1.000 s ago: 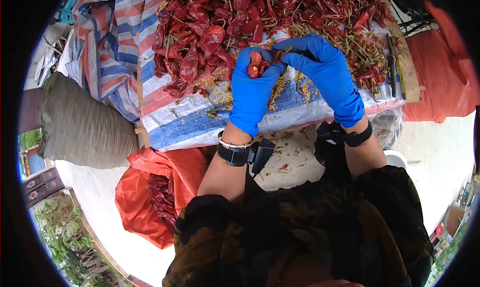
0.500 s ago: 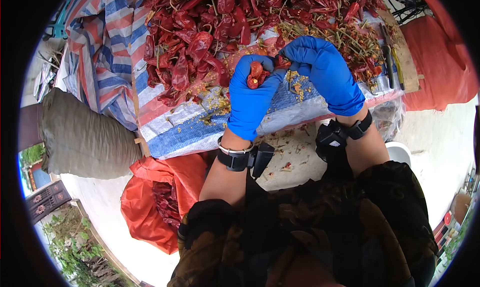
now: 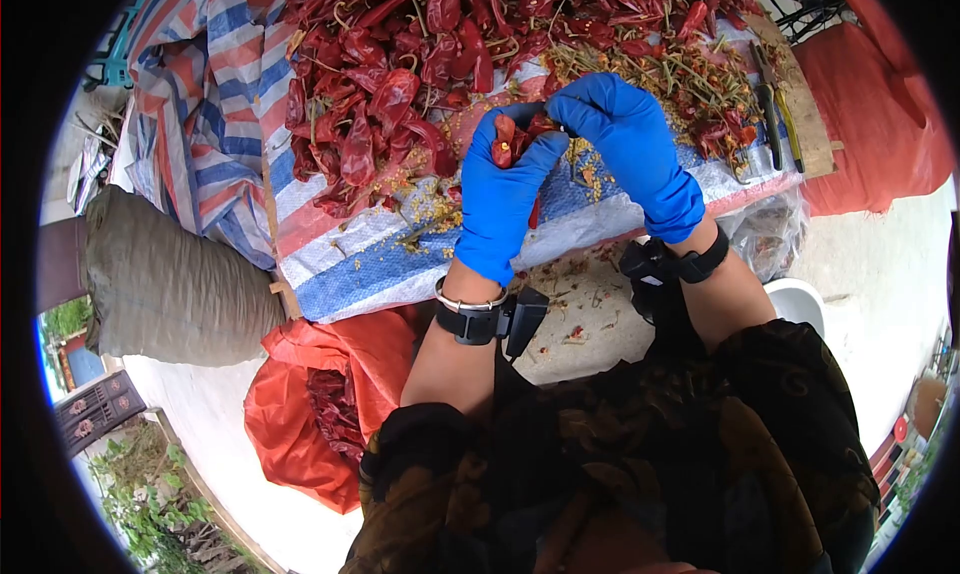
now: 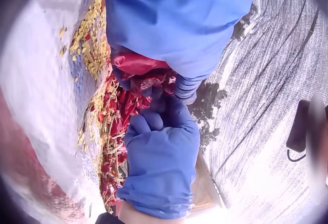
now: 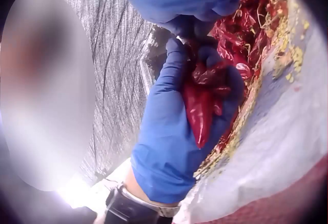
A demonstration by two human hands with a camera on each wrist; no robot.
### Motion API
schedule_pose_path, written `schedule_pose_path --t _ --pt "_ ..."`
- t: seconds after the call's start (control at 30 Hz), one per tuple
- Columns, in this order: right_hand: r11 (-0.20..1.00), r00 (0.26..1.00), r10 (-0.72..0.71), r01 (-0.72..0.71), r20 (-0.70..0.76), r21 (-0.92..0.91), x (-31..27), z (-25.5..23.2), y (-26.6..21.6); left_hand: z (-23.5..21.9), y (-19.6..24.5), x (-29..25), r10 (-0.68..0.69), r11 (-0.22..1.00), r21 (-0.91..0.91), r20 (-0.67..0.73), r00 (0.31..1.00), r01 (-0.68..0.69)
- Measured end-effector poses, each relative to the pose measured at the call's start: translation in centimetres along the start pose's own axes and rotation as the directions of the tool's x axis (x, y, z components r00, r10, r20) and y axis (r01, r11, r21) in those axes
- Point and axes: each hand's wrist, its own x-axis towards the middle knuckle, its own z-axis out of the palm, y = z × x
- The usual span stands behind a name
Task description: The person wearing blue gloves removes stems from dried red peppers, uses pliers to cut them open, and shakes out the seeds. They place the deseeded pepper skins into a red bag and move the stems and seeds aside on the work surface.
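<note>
In the head view my blue-gloved left hand [image 3: 500,214] curls round several dried red chili peppers [image 3: 503,142], just in front of the pile. One glossy pepper [image 5: 199,111] lies along the left palm in the right wrist view, its narrow tip toward the wrist. My right hand [image 3: 640,159], gloved alike, meets the left at the fingertips. Its thumb and fingers pinch the end of a chili pepper [image 3: 541,126] that sticks out of the left grip. In the left wrist view the right hand's bent fingers partly hide that contact.
Dried chilies [image 3: 400,94] are heaped across a striped woven sheet [image 3: 380,269]. Loose stems [image 3: 690,94] and yellow seeds [image 3: 435,209] lie nearer. Dark- and yellow-handled tools [image 3: 780,124] rest at the right edge. A red bag [image 3: 285,414] stands below, a full grey sack [image 3: 175,274] at left.
My hands parted slightly, showing a red pepper end between them, then came together again at the fingertips. The left hand keeps its grip. The head view has shifted a little.
</note>
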Motion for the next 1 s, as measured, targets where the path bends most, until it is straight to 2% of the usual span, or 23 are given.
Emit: schedule_pose_path --t 0.03,0.07,0.1,0.13,0.2,0.23,0.27,0.3,0.33,0.43,0.5,0.53,0.57,0.6,0.63,0.67,0.7,0.73,0.77,0.8,0.87,0.93,1.0 --pt "1.0 1.0 -0.009 0.009 -0.015 -0.013 0.0 -0.1 0.1 0.0 -0.2 0.1 0.006 1.0 -0.009 0.019 1.0 -0.006" --pt "0.943 0.98 -0.199 0.188 -0.012 -0.275 -0.2 0.0 0.2 -0.2 -0.1 -0.1 -0.038 0.999 0.014 0.011 0.999 0.037" --pt "0.786 0.927 -0.372 0.338 0.04 -0.518 -0.2 0.0 0.1 -0.3 0.1 -0.2 -0.078 0.996 0.036 0.005 0.997 0.078" --pt "0.768 0.92 -0.39 0.342 0.03 -0.541 -0.3 0.0 -0.1 -0.2 0.4 -0.3 -0.062 0.998 0.022 0.034 0.997 0.061" --pt "0.97 0.993 -0.119 0.113 -0.018 -0.214 -0.3 -0.3 -0.6 0.0 1.1 -0.6 -0.104 0.992 0.076 0.044 0.994 0.1" --pt "0.984 0.989 0.133 -0.139 0.06 0.108 -0.1 -0.6 -0.5 -0.2 1.1 -0.6 -0.093 0.994 0.066 0.069 0.993 0.088" --pt "0.987 0.991 0.125 -0.129 0.042 0.099 -0.1 -0.8 -0.7 -0.6 0.8 -0.7 -0.114 0.992 -0.042 0.089 0.989 0.118" --pt "0.884 0.947 0.305 -0.32 0.099 0.342 -0.3 -0.7 -1.1 -0.7 0.8 -0.8 -0.141 0.977 -0.143 0.107 0.984 0.156" --pt "0.684 0.871 0.448 -0.479 0.201 0.549 -0.4 -0.6 -1.2 -0.6 0.7 -0.9 -0.143 0.977 -0.143 0.12 0.982 0.159" --pt "0.613 0.856 0.472 -0.49 0.21 0.619 -0.6 -0.4 -0.5 -0.4 0.6 -1.1 -0.159 0.97 -0.177 0.075 0.984 0.17" --pt "0.571 0.865 0.453 -0.468 0.217 0.674 -0.6 -0.2 0.0 -0.3 0.3 -1.0 -0.035 0.999 -0.02 0.065 0.997 0.037" --pt "0.632 0.913 0.392 -0.356 0.113 0.688 -0.4 -0.2 0.4 -0.3 0.4 -1.2 -0.033 0.999 -0.02 0.063 0.997 0.035" --pt "0.678 0.943 0.333 -0.248 0.012 0.692 -0.4 -0.2 0.5 -0.4 0.7 -1.9 0.022 0.993 0.112 0.055 0.998 -0.028" --pt "0.679 0.943 0.333 -0.25 0.014 0.69 0.2 -1.6 0.3 -0.3 0.7 -2.1 0.086 0.967 0.237 0.06 0.994 -0.098" --pt "0.749 0.936 0.335 -0.193 -0.111 0.633 1.0 -4.2 -0.3 -0.3 0.7 -2.2 0.086 0.967 0.234 0.055 0.995 -0.096" --pt "0.813 0.917 0.323 -0.142 -0.234 0.564 1.6 -5.9 -0.5 -0.3 0.6 -2.3 0.043 0.994 0.096 0.009 0.999 -0.044" --pt "0.812 0.917 0.327 -0.149 -0.228 0.564 1.8 -6.4 -0.2 -0.5 0.5 -2.4 -0.007 0.999 -0.042 -0.032 0.999 0.005" --pt "0.955 0.929 0.211 -0.129 -0.305 0.267 1.9 -6.6 0.2 -0.8 0.3 -2.2 -0.01 0.999 -0.039 -0.038 0.999 0.008" --pt "0.993 0.937 0.073 -0.099 -0.341 -0.06 1.9 -6.6 0.6 -1.2 -0.1 -1.7 -0.027 0.996 -0.083 -0.07 0.997 0.021" --pt "0.993 0.936 0.072 -0.098 -0.344 -0.058 1.9 -6.6 0.9 -1.3 -0.1 -1.2 -0.043 0.991 -0.128 -0.096 0.994 0.031" --pt "0.957 0.986 -0.021 -0.028 -0.167 -0.287 1.9 -6.9 1.3 -1.0 0.3 -1.1 -0.079 0.986 -0.153 -0.13 0.988 0.059" --pt "0.911 0.98 -0.143 0.075 -0.14 -0.405 3.0 -8.1 1.4 -0.9 0.2 -0.6 -0.106 0.979 -0.19 -0.169 0.98 0.073" --pt "0.584 0.899 -0.363 0.015 -0.245 -0.812 3.6 -9.1 1.6 -1.2 0.1 -0.5 -0.076 0.98 -0.193 -0.106 0.991 0.055"
